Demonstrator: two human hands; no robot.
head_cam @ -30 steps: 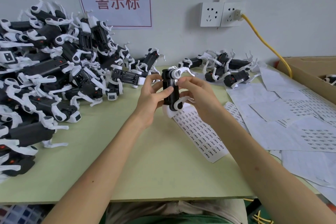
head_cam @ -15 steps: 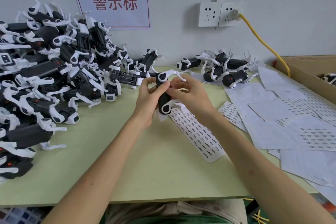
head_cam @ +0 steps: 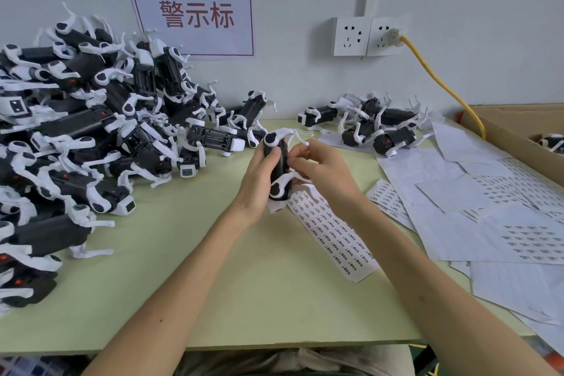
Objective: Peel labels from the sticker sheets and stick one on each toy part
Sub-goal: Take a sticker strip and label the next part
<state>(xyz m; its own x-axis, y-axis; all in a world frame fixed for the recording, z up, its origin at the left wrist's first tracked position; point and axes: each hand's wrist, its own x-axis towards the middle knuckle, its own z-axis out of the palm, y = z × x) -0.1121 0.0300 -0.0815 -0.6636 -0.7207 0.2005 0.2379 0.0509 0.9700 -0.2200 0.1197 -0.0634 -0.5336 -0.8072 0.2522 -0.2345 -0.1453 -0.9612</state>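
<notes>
The toy part, a black body with white limb pieces at its top and bottom ends, is held upright above the centre of the pale green table, its lower end just over the far end of a sticker sheet. The left hand grips the part from the left, the thumb laid across the front of the black body and the fingers wrapped behind it. The right hand meets the part from the right: thumb and forefinger tips are drawn together against the body's right edge, the other fingers curled above them. Whether a label sits under those fingertips cannot be determined. The sticker sheet is a long narrow strip printed with rows of small labels, lying flat and running diagonally toward the near right. A large pile of toy parts occupies the left of the table, stacked against the wall. A smaller group of parts lies at the far right. Loose sheets, some with labels and some stripped, overlap along the right side. A cardboard box stands at the far right edge.
</notes>
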